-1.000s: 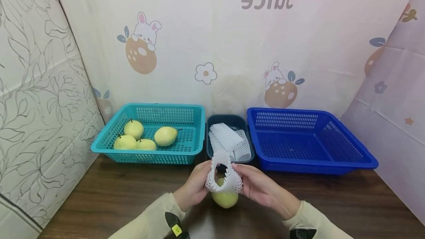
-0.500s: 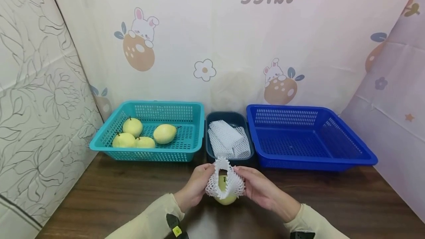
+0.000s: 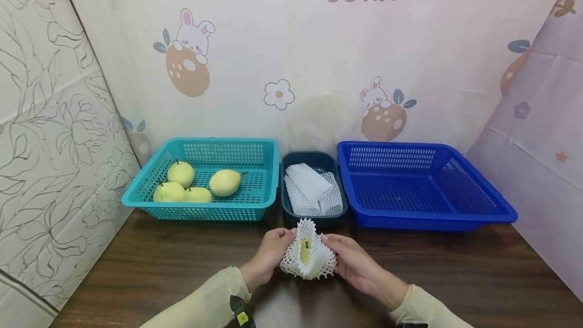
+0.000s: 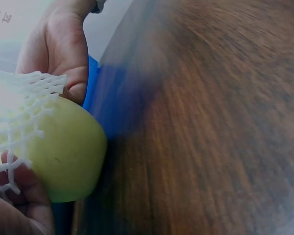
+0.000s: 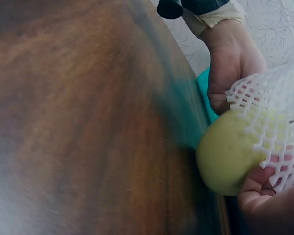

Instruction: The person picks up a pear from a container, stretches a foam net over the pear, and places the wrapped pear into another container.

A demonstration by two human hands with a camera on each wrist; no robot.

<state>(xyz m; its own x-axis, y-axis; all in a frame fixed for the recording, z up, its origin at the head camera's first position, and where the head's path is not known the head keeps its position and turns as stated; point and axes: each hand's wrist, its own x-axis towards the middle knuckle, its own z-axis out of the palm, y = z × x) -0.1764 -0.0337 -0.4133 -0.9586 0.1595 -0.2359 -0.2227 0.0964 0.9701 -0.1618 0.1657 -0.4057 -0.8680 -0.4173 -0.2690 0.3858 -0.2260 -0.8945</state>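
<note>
A white foam net sleeve [image 3: 321, 257] covers most of a yellow-green pear [image 3: 305, 252], whose stem shows through the sleeve's open top in the head view. My left hand [image 3: 269, 252] pinches the sleeve's left side, and my right hand [image 3: 352, 259] pinches its right side. Both wrist views show the pear's bare lower part [image 4: 76, 147] sticking out past the net's jagged edge [image 5: 264, 147]. Some fingertips are hidden behind or inside the mesh.
A teal basket [image 3: 200, 212] holding several pears [image 3: 225, 182] stands back left. A small dark bin [image 3: 286, 158] with folded foam nets [image 3: 309, 186] sits in the middle, and a blue basket [image 3: 423, 221] stands back right. All rest on a brown wooden table [image 3: 173, 257].
The foam net has moved down over the pear, covering much more of it. Both hands keep hold of the net's sides and have moved slightly. The head view has shifted a little.
</note>
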